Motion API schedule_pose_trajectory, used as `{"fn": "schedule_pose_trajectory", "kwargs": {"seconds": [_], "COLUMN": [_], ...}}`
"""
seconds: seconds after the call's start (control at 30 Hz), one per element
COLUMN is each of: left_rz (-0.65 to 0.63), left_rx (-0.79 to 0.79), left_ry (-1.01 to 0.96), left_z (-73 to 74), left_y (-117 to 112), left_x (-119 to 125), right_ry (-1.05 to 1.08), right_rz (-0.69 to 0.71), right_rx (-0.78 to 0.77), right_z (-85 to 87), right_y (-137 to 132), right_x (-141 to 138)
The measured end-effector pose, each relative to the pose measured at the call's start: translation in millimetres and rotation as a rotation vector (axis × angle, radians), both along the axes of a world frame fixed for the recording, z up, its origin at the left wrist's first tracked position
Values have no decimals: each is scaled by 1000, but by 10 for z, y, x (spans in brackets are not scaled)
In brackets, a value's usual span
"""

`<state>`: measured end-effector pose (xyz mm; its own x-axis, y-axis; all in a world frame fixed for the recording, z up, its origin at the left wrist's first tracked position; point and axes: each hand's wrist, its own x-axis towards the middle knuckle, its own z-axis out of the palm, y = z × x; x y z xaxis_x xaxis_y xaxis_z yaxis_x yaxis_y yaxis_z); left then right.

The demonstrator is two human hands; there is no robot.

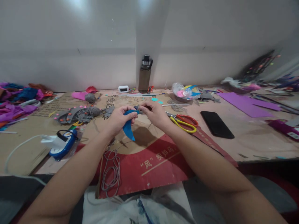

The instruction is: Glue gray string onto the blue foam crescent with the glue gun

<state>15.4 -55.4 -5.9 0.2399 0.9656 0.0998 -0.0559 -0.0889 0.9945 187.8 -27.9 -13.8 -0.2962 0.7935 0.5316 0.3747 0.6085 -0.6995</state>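
Observation:
Pinched in my left hand [125,118] is a curved blue piece [128,129] of thin sheet, perhaps felt or foam, its pointed end hanging down. My right hand [153,113] meets it at the upper end, thumb and fingers closed together. Between the fingertips sits a small dark grey bit [136,107], too small to make out. Both hands are above a red and brown cardboard sheet [161,161]. A loose coil of grey cord [111,174] lies on the cardboard below my left wrist. Scissors with red and yellow handles [184,122] rest beside my right wrist.
A black phone [216,124] and purple sheets [245,104] lie to the right. At the back stand a water bottle [144,76] and a small white clock [123,89]. A blue power strip [64,144] with a plugged-in charger is at left, near grey trimmed pieces [74,114].

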Motion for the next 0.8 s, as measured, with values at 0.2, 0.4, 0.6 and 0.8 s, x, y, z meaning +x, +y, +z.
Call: {"fn": "schedule_pose_trajectory", "kwargs": {"seconds": [0.2,0.4,0.6,0.8], "left_rz": [99,229,291,224], "left_rx": [-2,44,94,114], "left_ry": [-159,-144,113,283], "left_z": [26,2,3,43], "left_y": [37,73,49,-17], "left_x": [3,-12,-20,34], "right_ry": [-81,-207,-322,-325], "right_rz": [39,52,2,-63], "right_rx": [-22,163,261,354], "right_z": [-82,-73,9,54], "right_y": [-115,-191,-219,-145], "right_x": [-133,-170,-124,-5]}}
